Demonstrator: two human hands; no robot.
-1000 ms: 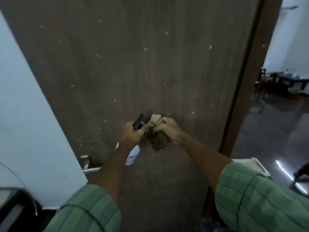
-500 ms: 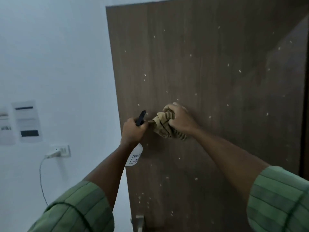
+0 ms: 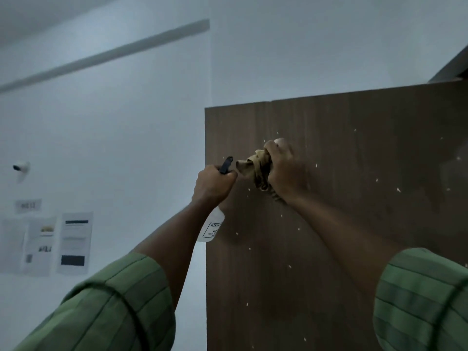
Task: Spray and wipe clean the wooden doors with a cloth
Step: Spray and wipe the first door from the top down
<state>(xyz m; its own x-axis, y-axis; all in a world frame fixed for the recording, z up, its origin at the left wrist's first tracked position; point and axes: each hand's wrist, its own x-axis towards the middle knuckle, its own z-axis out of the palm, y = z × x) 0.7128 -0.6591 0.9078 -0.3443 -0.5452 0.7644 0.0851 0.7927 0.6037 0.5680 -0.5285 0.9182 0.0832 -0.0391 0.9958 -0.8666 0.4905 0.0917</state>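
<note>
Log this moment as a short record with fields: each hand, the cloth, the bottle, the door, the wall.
left hand: grips the spray bottle by its black trigger head, beside the door's left edge
right hand: holds the bunched cloth against the wooden door
cloth: tan, crumpled, on the door's upper part
spray bottle: white, labelled, body hanging below the hand
wooden door: dark brown, dotted with pale specks
wall: pale, with papers taped at lower left

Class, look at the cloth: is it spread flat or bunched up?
Bunched up. The cloth sits crumpled in the right hand against the wooden door, folds sticking out.
</note>
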